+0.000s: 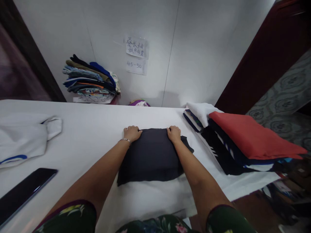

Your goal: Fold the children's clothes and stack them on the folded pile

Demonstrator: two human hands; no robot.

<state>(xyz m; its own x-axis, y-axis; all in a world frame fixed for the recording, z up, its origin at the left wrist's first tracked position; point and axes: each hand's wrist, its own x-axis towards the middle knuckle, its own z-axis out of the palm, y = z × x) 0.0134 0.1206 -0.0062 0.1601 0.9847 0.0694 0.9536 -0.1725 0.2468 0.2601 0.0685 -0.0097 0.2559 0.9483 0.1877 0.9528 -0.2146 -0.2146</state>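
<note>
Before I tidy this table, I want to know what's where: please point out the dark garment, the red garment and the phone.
Dark garment (152,157), head view: middle of its upper face.
Red garment (252,136), head view: middle of its top face.
Phone (26,194), head view: middle of its dark face.

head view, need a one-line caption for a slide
Left hand and right hand hold the far edge of a folded dark grey cloth garment on a smooth white table.

A seamed, pale grey wall (201,58) fills 12 o'clock, bearing handwritten paper notes (136,48), under soft, uneven light; dark upright (31,45) at 10, dark red panel (257,55) at 2, patterned surface (284,90) near 3, brownish floor (252,210) at 4, white tabletop (82,136) from centre to 9
</note>
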